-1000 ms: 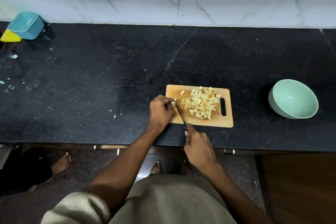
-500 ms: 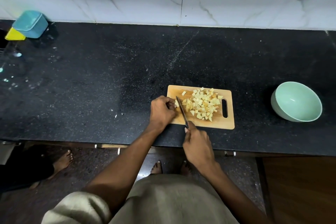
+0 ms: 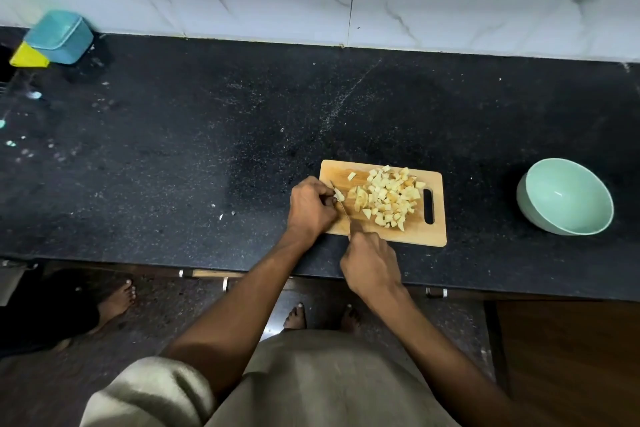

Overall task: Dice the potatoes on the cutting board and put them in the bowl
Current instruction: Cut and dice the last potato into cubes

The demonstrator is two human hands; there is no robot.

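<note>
Potato piece (image 3: 338, 195) being pinched by left hand (image 3: 310, 206) at cutting board (image 3: 415, 236) left end; knife (image 3: 341, 206) being gripped by right hand (image 3: 372, 265); diced heap (image 3: 388, 198) lying mid-board, nearly done; bowl (image 3: 565, 196) far right, seemingly awaiting filling.

L hand (image 3: 310, 208) pins potato bit (image 3: 338, 195), R hand (image 3: 371, 262) w/ knife (image 3: 341, 203).
</note>
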